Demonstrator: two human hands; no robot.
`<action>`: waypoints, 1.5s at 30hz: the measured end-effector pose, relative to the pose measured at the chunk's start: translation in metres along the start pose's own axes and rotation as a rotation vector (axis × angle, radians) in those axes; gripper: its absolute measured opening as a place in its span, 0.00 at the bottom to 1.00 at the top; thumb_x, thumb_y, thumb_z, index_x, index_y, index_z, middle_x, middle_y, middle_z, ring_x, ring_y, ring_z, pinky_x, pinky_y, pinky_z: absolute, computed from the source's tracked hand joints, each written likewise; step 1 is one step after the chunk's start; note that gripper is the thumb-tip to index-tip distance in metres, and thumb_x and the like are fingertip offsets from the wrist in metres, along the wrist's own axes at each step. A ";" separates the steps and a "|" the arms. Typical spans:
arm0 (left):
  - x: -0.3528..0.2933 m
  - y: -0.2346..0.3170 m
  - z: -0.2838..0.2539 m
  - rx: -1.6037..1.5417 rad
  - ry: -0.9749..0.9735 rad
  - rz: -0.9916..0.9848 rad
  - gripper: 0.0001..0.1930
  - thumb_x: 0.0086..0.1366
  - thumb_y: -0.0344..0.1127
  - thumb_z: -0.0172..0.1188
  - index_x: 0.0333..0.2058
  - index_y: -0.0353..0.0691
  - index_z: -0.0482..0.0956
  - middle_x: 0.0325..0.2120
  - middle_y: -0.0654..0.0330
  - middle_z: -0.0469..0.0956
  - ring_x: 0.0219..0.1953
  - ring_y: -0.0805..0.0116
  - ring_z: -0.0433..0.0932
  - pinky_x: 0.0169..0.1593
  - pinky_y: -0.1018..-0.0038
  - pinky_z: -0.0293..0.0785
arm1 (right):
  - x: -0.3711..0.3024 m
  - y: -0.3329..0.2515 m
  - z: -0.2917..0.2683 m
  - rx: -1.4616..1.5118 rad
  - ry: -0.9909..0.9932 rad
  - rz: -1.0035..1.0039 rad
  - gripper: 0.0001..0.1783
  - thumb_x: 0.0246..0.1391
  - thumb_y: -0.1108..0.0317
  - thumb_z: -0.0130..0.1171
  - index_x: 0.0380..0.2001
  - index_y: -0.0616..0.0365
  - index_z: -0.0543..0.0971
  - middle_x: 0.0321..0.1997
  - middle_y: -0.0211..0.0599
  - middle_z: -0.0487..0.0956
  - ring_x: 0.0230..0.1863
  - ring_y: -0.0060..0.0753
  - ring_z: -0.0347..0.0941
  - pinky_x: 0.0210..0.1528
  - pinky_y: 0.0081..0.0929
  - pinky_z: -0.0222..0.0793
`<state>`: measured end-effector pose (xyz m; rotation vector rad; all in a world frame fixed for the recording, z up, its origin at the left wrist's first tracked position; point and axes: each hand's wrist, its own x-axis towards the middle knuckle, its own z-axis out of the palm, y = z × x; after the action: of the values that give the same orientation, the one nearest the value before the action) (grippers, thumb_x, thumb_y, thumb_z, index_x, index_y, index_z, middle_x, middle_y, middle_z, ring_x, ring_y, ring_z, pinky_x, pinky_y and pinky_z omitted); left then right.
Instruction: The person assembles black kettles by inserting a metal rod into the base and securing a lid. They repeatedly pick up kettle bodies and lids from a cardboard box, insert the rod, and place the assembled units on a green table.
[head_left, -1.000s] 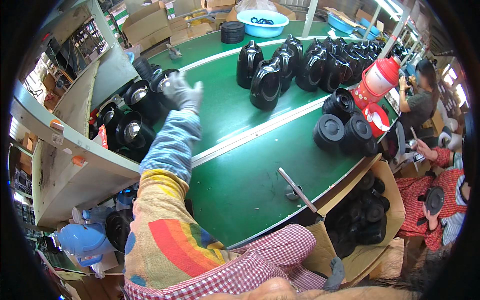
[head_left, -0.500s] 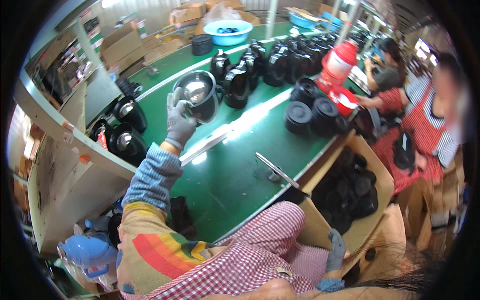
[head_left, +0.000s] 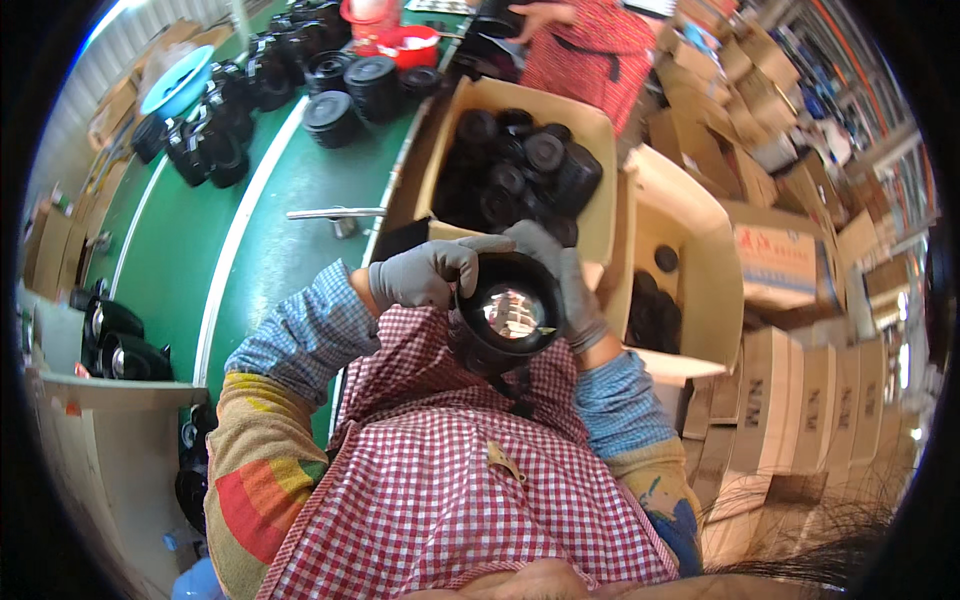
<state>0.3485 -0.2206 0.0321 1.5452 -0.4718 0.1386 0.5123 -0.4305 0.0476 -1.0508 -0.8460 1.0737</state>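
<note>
While our left hand (head_left: 425, 274) clamps its fingers on the pot (head_left: 476, 338), our right hand (head_left: 572, 288) wraps its fingers round the other side, near a box (head_left: 594, 125).

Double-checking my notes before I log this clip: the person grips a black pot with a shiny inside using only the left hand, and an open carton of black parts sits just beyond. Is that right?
Not quite: the left hand isn't alone. The head view shows the right hand on the black pot too.
</note>
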 end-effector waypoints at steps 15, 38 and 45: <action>0.002 -0.054 0.069 0.201 0.449 -0.558 0.27 0.71 0.34 0.57 0.65 0.29 0.65 0.62 0.48 0.71 0.64 0.55 0.69 0.69 0.65 0.63 | -0.080 0.127 -0.025 -0.521 0.519 -0.062 0.25 0.74 0.64 0.44 0.68 0.63 0.64 0.67 0.53 0.70 0.68 0.46 0.67 0.69 0.33 0.62; -0.070 -0.070 -0.277 1.103 1.216 -0.709 0.36 0.61 0.46 0.67 0.64 0.36 0.69 0.62 0.44 0.71 0.65 0.50 0.70 0.65 0.61 0.67 | 0.027 0.020 -0.059 -1.135 -0.542 0.167 0.29 0.44 0.49 0.69 0.51 0.47 0.83 0.54 0.37 0.81 0.54 0.46 0.77 0.58 0.44 0.69; -0.101 -0.091 -0.345 1.734 0.811 -1.140 0.43 0.61 0.55 0.66 0.71 0.48 0.60 0.71 0.54 0.59 0.74 0.50 0.53 0.75 0.57 0.46 | 0.038 0.009 -0.069 -0.723 -0.086 -0.015 0.22 0.52 0.66 0.68 0.51 0.61 0.82 0.51 0.52 0.83 0.56 0.51 0.78 0.61 0.40 0.71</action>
<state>0.3627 0.1340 -0.0753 2.8592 1.6329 0.2784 0.5840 -0.4106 0.0206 -1.5951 -1.3610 0.8099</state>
